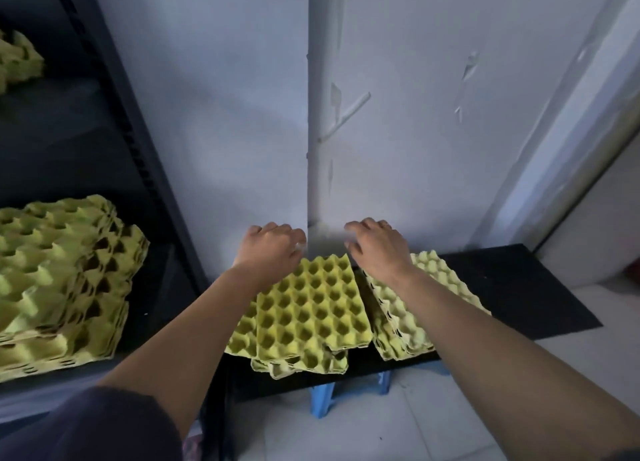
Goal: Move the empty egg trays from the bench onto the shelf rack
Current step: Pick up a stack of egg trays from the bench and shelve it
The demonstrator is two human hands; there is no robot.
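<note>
A yellow-green egg tray point(311, 308) tops an uneven pile on the black bench point(519, 287). A second, paler stack of trays point(415, 322) sits just to its right. My left hand point(270, 249) hovers with curled fingers over the far left corner of the top tray. My right hand point(377, 244) hovers over the far right corner, its fingers blurred. Neither hand plainly grips a tray. On the dark shelf rack point(131, 142) at the left lies a thick stack of trays point(59, 280), and more trays point(17, 62) sit on the shelf above.
A pale wall with a vertical pipe point(322, 114) rises right behind the bench. The bench stands on blue legs point(322, 400) over a white tiled floor point(415, 426). A door frame point(561, 131) runs along the right.
</note>
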